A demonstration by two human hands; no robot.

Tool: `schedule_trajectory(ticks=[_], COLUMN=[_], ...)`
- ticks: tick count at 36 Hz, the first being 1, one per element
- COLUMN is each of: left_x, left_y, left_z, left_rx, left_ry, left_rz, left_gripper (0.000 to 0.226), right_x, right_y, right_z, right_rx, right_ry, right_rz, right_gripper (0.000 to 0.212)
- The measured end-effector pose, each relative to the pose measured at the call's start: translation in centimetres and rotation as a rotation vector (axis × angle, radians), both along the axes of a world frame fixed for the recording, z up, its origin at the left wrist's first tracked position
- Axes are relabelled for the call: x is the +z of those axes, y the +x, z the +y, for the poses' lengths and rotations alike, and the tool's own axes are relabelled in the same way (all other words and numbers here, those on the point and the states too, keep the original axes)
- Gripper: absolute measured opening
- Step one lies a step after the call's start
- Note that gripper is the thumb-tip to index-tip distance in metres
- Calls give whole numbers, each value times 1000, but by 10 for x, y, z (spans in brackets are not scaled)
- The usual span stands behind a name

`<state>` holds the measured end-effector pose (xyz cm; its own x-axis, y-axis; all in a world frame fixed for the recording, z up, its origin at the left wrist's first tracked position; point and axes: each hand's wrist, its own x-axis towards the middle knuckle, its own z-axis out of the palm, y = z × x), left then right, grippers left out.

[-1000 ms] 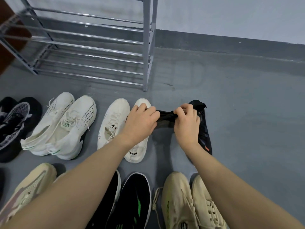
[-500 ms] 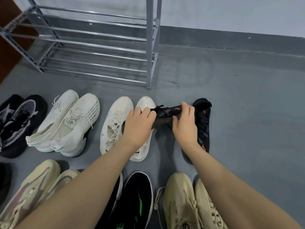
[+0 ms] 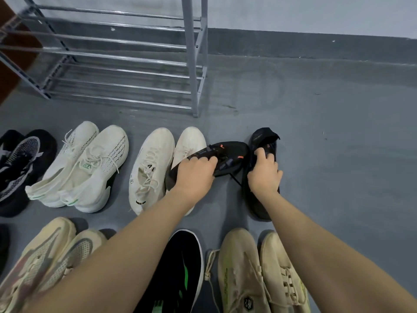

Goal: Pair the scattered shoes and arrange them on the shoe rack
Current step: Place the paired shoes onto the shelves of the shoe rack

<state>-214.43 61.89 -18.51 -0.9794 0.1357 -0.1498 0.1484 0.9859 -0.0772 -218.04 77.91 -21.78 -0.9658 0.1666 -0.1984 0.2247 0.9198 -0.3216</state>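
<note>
Your left hand (image 3: 195, 175) grips one black shoe (image 3: 228, 158), lifted and lying crosswise over the white pair (image 3: 155, 168); your right hand (image 3: 264, 175) grips its mate (image 3: 262, 141) on the floor (image 3: 338, 154). Turn the lifted shoe toe-forward, set it beside its mate, then carry both to the rack (image 3: 191, 64).

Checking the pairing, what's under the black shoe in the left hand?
The black shoe, gripped by the left hand, lies across a white shoe. The white shoe's middle is covered.
</note>
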Motion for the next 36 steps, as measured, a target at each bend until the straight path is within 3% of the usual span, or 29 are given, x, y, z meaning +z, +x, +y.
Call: schedule_trajectory(ticks=[6, 15, 24, 31, 36], left_x=[32, 35, 37, 36, 46], left_y=[-7, 10, 18, 23, 22], left_z=[-11, -40, -60, -77, -83], left_rx=[-40, -35, -44, 40, 108], left_ry=[38, -11, -78, -32, 9], left_rz=[188, 341, 400, 475, 506], left_gripper=[9, 37, 39, 33, 33], right_x=[15, 30, 38, 37, 39], right_y=[6, 6, 12, 7, 1], right_z=[-4, -7, -24, -24, -25], right_rx=[127, 362, 218, 183, 150], right_ry=[114, 269, 158, 45, -86], right_rz=[114, 438, 138, 195, 251], right_gripper=[45, 39, 34, 34, 12])
